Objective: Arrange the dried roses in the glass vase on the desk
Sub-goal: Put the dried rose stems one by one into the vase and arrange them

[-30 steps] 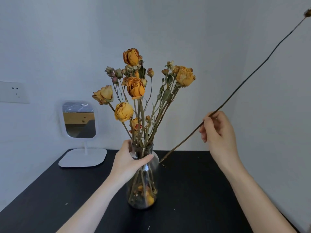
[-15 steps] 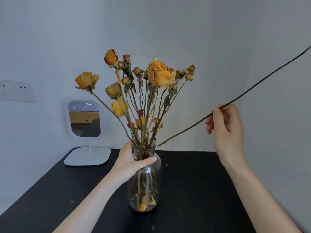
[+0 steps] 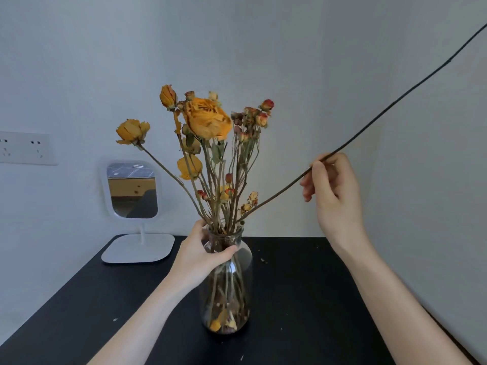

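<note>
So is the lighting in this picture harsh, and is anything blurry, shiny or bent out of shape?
Head view: soft, even, bluish light on the wall, with no hard shadows. The glass vase shows only faint highlights, no strong glare. The roses look sharp. The long stem seems to bow toward the top right corner, probably because of the wide lens.

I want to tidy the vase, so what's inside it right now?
Inside the glass vase: lower stems of the dried roses and loose yellow petals at the bottom. The left hand grips the neck, covering some stems there.
</note>
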{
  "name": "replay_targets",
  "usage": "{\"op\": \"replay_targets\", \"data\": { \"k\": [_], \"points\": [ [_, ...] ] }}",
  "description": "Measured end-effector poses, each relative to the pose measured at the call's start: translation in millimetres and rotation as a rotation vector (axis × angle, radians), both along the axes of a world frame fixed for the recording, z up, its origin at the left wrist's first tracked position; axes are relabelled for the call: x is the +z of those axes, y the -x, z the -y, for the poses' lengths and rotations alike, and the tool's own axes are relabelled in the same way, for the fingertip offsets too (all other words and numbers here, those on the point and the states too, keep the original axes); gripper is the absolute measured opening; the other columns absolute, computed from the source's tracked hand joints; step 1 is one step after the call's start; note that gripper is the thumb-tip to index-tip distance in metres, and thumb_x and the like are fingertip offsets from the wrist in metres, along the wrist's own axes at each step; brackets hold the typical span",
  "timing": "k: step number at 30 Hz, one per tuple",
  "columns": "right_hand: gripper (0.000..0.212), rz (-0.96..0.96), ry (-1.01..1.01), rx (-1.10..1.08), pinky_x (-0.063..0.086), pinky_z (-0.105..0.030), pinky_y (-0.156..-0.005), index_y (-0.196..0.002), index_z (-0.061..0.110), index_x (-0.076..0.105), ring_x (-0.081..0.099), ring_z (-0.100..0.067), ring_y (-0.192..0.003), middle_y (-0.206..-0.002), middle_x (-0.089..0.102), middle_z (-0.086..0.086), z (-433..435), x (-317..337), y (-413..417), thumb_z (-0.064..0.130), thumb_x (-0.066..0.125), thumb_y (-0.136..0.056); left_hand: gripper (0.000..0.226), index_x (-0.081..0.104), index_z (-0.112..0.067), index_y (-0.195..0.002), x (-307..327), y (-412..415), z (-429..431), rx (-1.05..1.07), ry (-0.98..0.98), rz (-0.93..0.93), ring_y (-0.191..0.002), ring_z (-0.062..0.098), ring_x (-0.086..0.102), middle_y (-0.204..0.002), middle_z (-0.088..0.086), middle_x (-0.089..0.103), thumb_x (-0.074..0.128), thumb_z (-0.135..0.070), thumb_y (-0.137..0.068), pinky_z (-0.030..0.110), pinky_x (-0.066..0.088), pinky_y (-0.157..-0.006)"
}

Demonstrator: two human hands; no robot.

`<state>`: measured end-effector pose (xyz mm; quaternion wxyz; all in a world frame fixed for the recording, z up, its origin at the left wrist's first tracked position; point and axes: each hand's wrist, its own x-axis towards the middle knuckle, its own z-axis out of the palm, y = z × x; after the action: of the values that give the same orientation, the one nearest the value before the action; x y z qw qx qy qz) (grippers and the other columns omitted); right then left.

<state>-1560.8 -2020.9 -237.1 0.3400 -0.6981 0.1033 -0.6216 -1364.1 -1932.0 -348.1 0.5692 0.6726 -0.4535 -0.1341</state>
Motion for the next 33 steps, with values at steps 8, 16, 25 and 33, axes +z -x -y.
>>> {"op": "replay_targets", "data": {
  "k": [8,16,25,33],
  "points": [
    [0.013,-0.128,0.087,-0.025,0.045,-0.014,-0.055,-0.086,0.02,0.048,0.053,-0.002,-0.062,-0.071,0.055,0.002,-5.6,3.3,-9.8,0.018,0.041,-0.097,0.047,0.044,-0.05,-0.101,2.7,6.4,2.5,-0.066,0.002,-0.004,-0.096,-0.012,0.052,-0.103,-0.03,0.056,0.077,-0.035,-0.07,0.01,0.038,-0.077],
    [0.011,-0.277,0.17,-0.077,0.043,-0.032,-0.055,-0.089,0.014,0.046,0.05,-0.01,-0.058,-0.07,0.056,-0.005,-18.0,15.5,-21.6,0.017,0.041,-0.097,0.048,0.047,-0.046,-0.098,3.9,12.9,1.9,-0.03,0.061,0.025,-0.102,-0.003,0.054,-0.108,-0.018,0.059,0.08,-0.037,-0.065,0.015,0.041,-0.081],
    [0.017,-0.424,0.231,-0.112,0.035,-0.02,-0.046,-0.088,0.005,0.05,0.047,-0.012,-0.055,-0.07,0.056,-0.009,-19.5,39.1,-37.8,0.015,0.041,-0.097,0.051,0.045,-0.048,-0.099,2.4,9.9,1.3,-0.03,0.043,0.007,-0.098,-0.006,0.053,-0.106,-0.023,0.057,0.081,-0.04,-0.063,0.013,0.04,-0.078],
    [0.012,-0.597,0.164,-0.144,0.037,-0.01,-0.041,-0.089,0.016,0.057,0.046,-0.007,-0.048,-0.058,0.053,0.003,-7.3,22.6,-45.4,0.024,0.05,-0.095,0.068,0.042,-0.037,-0.118,-0.2,5.8,-0.1,-0.035,0.009,-0.021,-0.098,-0.008,0.053,-0.106,-0.027,0.056,0.079,-0.046,-0.062,0.01,0.04,-0.08]
  ]
}}
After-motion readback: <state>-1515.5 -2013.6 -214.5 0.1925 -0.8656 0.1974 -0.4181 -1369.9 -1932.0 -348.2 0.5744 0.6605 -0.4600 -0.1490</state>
